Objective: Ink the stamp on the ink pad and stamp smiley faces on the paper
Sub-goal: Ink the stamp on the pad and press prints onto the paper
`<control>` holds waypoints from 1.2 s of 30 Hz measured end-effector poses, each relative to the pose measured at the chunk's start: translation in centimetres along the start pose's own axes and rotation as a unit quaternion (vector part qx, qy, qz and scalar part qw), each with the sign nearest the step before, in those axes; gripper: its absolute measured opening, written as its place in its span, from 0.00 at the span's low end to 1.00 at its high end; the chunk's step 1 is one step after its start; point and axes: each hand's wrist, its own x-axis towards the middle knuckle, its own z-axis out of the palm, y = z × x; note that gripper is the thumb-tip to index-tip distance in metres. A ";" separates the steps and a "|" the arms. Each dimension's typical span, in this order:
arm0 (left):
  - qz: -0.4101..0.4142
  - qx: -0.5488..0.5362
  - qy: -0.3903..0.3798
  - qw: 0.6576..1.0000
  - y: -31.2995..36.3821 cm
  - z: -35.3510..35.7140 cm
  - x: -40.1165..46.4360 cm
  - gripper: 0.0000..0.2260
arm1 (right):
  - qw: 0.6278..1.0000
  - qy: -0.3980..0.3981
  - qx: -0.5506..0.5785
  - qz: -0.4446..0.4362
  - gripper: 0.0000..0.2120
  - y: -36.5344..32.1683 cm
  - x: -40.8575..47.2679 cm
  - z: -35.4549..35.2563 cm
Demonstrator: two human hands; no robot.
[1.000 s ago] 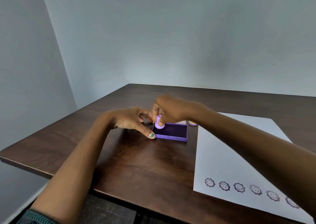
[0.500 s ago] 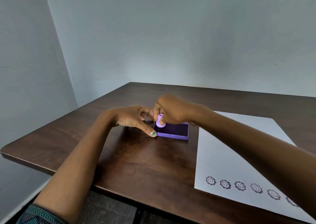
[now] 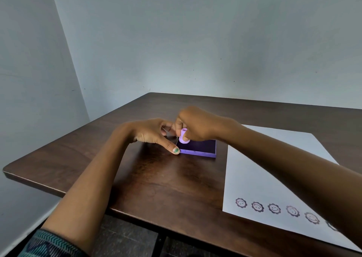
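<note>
While most of the paper (image 3: 274, 170) lay bare to the right of the hands, six smiley prints (image 3: 274, 208) already lined its near edge, so much stamping remained. The left hand (image 3: 150, 134) steadied the ink pad (image 3: 201, 148), thumb pressed at its corner, while the right hand (image 3: 197, 125) pinched the stamp (image 3: 184, 138) onto the pad's left end, re-inking.

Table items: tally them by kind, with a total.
Stamp: 1
Ink pad: 1
Paper sheet: 1
Stamped smiley faces: 5 clear, a sixth partly hidden by the right arm
Total: 3 objects, plus 5 clear prints
</note>
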 end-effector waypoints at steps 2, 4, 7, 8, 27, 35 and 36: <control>-0.005 0.003 -0.001 1.000 0.0 0.0 0.1 0.20 | 0.999 -0.002 0.039 0.013 0.10 0.4 -0.2 -0.6; -0.006 0.001 -0.004 1.000 0.0 0.0 0.0 0.21 | 0.998 0.002 0.064 0.024 0.10 0.7 -0.5 -0.7; -0.003 0.000 -0.003 1.000 0.0 0.0 -0.1 0.19 | 0.999 0.009 0.040 0.017 0.09 0.0 -0.7 -0.2; -0.003 0.001 0.000 1.000 0.0 0.0 -0.1 0.17 | 1.000 0.011 0.022 0.010 0.08 -0.3 -0.6 0.1; -0.002 0.010 0.009 1.000 -0.2 0.0 0.1 0.18 | 0.999 0.000 -0.051 -0.004 0.20 -1.8 -0.8 0.2; -0.001 0.006 0.010 1.000 -0.3 0.0 0.2 0.18 | 1.000 -0.011 0.008 0.024 0.09 -0.4 -0.5 -0.4; -0.005 0.011 0.017 1.000 -0.3 0.0 0.3 0.18 | 1.000 -0.013 -0.014 0.022 0.06 -0.7 -0.5 -0.2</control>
